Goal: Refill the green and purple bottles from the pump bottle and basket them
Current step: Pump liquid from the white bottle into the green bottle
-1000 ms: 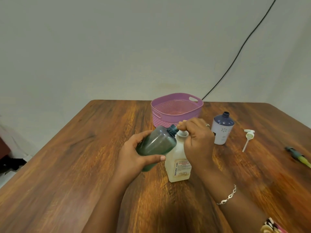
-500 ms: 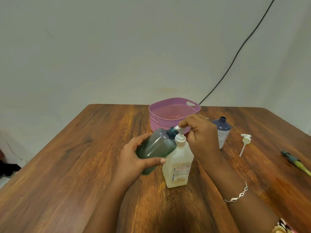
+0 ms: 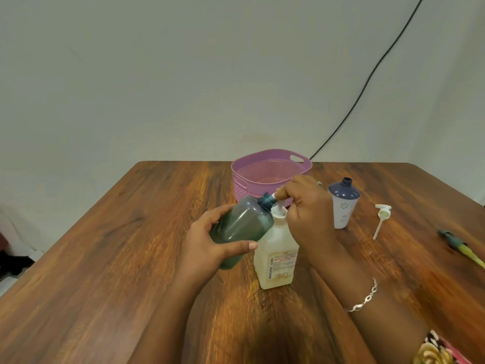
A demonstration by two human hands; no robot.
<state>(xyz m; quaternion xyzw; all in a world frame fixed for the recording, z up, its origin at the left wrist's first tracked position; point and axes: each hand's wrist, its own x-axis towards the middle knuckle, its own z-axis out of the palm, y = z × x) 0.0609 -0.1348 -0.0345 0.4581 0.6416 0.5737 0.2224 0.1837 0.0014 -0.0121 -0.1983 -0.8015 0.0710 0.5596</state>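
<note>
My left hand (image 3: 210, 243) grips the translucent green bottle (image 3: 242, 228), tilted with its open neck against the spout of the white pump bottle (image 3: 277, 258), which stands upright mid-table. My right hand (image 3: 307, 208) is curled over the pump head and holds it; the head is mostly hidden under my fingers. The purple-topped bottle (image 3: 343, 203) stands uncapped to the right. Behind the hands sits the purple basket (image 3: 262, 166), with nothing visible inside.
A white pump cap with its tube (image 3: 381, 218) lies right of the purple bottle. A green and yellow pump part (image 3: 462, 249) lies near the table's right edge. A black cable (image 3: 367, 80) runs down the wall behind the wooden table (image 3: 118, 258).
The pump head has risen under my right hand compared with a second ago. The green bottle stays tilted at the spout. The camera has shifted slightly.
</note>
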